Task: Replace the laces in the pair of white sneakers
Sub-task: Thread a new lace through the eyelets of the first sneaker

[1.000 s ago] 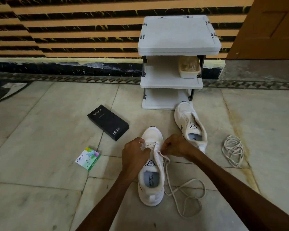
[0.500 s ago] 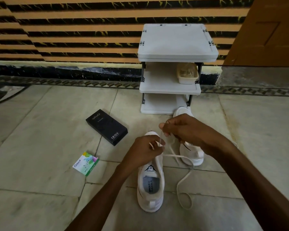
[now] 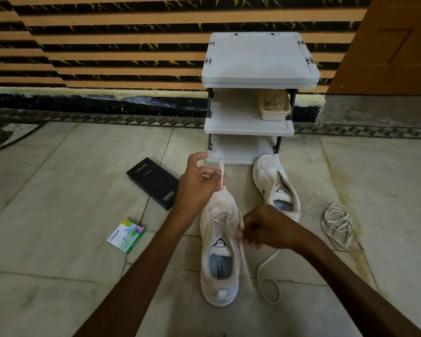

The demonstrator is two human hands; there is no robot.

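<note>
Half-laced white sneaker (image 3: 219, 254) lies below the fingers: left hand (image 3: 199, 181) pinches the lace (image 3: 222, 175), right hand (image 3: 267, 229) pinches its other strand.

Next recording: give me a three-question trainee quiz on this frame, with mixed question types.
1. Fill in: the left hand and right hand both pinch the off-white lace of the near white sneaker, whose tongue reads ____.
2. True or false: the second white sneaker, by the white plastic three-shelf rack, is fully laced.
3. Multiple choice: the loose coiled white lace lies A) on the rack's top B) on the tiled floor, right of both sneakers C) inside the near sneaker.
Key: 1 SPEED; 2 false; 3 B.
</note>
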